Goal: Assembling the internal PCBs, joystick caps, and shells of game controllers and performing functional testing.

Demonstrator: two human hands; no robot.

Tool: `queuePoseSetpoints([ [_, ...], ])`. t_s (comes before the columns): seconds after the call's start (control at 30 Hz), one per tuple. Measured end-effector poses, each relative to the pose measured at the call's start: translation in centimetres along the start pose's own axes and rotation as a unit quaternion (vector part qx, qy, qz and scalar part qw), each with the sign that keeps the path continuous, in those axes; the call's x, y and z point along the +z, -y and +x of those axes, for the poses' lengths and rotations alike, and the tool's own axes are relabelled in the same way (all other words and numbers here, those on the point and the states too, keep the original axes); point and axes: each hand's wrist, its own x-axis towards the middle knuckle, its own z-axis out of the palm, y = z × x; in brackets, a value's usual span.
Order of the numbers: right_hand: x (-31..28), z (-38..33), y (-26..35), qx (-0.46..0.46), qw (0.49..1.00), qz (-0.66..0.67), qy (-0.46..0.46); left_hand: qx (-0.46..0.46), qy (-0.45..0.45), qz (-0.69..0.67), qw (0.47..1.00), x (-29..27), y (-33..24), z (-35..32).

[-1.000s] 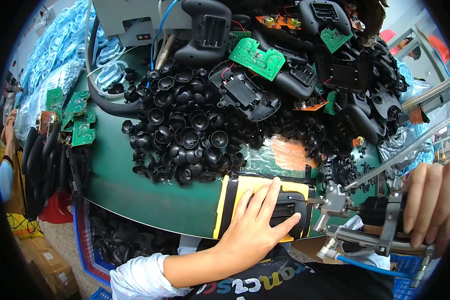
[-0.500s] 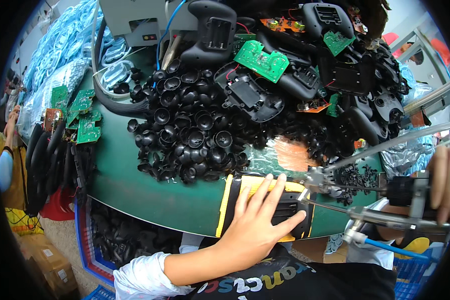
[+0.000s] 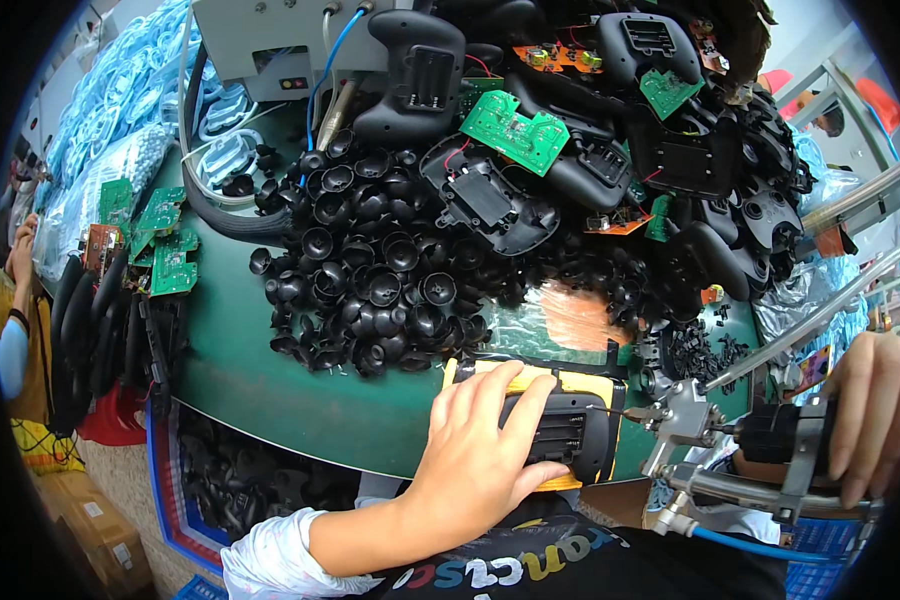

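A black game controller shell point(image 3: 595, 430) with its battery bay facing up lies in a yellow and black holder point(image 3: 460, 372) at the table's front edge. My left hand point(image 3: 475, 440) rests on the shell's left part, fingers stretched out and apart, its thumb along the near edge. At the far right, my right hand point(image 3: 875, 415) is curled at the black body of an arm-mounted powered screwdriver point(image 3: 775, 435); the picture's dark rim hides part of this hand. The thin bit point(image 3: 610, 411) points left, over the shell's right side; whether it touches cannot be made out.
Black domed caps point(image 3: 380, 285) are heaped beyond the holder. Controller shells and green circuit boards point(image 3: 515, 132) pile up behind. Small black parts point(image 3: 705, 350) lie by the screwdriver's metal arm point(image 3: 800, 325). A blue hose point(image 3: 760, 548) hangs below. At far left is another person's hand point(image 3: 20, 255).
The screwdriver head has swung right and nearer, with my right hand lower. My left hand has slid left, its thumb moving off the battery bay to the near edge, uncovering more of the shell.
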Motion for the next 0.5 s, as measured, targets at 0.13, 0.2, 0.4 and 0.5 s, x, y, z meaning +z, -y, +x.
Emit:
queuePoseSetpoints([
  [0.13, -2.7, 2.0, -2.0, -0.026, 0.987, 0.082, 0.137, 0.002, 0.033, 0.001, 0.999, 0.0, -0.3, -0.1],
  [0.2, -1.9, 3.1, 1.5, 0.153, 0.965, -0.096, 0.191, 0.013, 0.037, -0.005, 0.999, 0.0, -0.5, 0.1],
  [0.4, -5.7, 2.6, 0.6, 0.059, 0.954, -0.065, 0.286, 0.014, 0.048, -0.069, 0.996, 1.2, 0.4, 0.0],
  [0.5, -6.0, 2.6, -2.7, 0.045, 0.952, -0.041, 0.299, -0.002, 0.014, -0.049, 0.999, 0.9, 1.1, -0.8],
])
